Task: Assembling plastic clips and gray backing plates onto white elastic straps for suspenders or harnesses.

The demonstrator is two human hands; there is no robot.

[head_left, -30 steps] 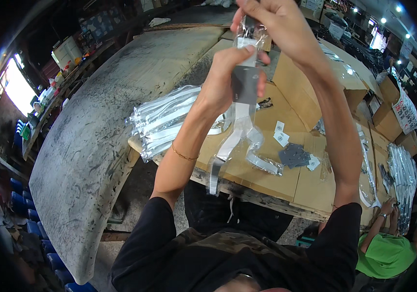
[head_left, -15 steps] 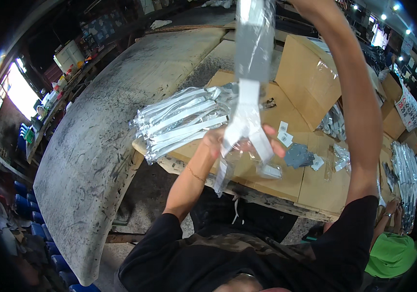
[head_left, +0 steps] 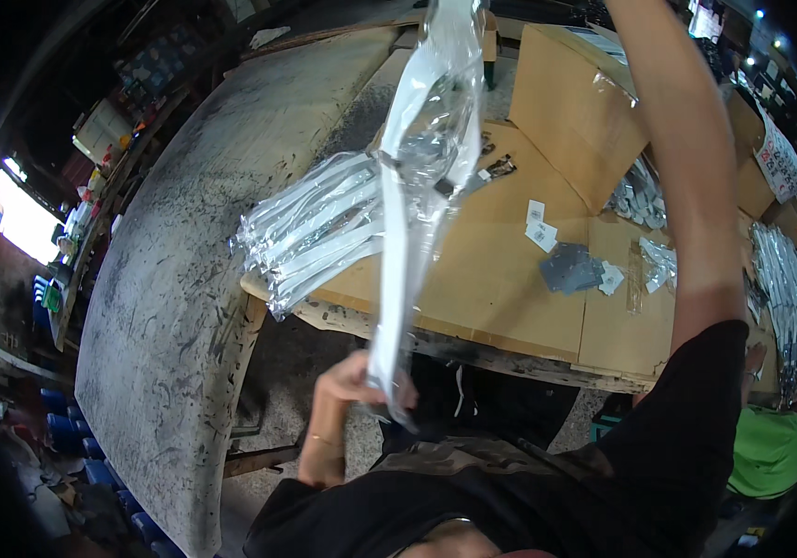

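Observation:
My left hand (head_left: 356,383) is closed round the lower end of a long white strap (head_left: 395,260) in a clear plastic sleeve, just off the table's front edge. From there the strap runs up past the top of the picture, its shiny sleeve creased and partly blurred. A small dark piece shows on it midway. My right forearm (head_left: 696,186) reaches up on the right; the hand is beyond the top edge. Behind the strap, to its left, lies a pile of similar white straps in clear sleeves (head_left: 310,237).
Cardboard (head_left: 491,288) covers the table. On it are white cards (head_left: 540,232), dark grey cards (head_left: 570,268) and crumpled plastic (head_left: 658,265). A cardboard box (head_left: 575,112) stands at the back right. A grey, stained table (head_left: 194,232) stretches left. A person in green (head_left: 770,451) is at far right.
My left hand has come down and left, toward my body, and the strap that lay forked over it now hangs in one long line. My right hand has gone out at the top.

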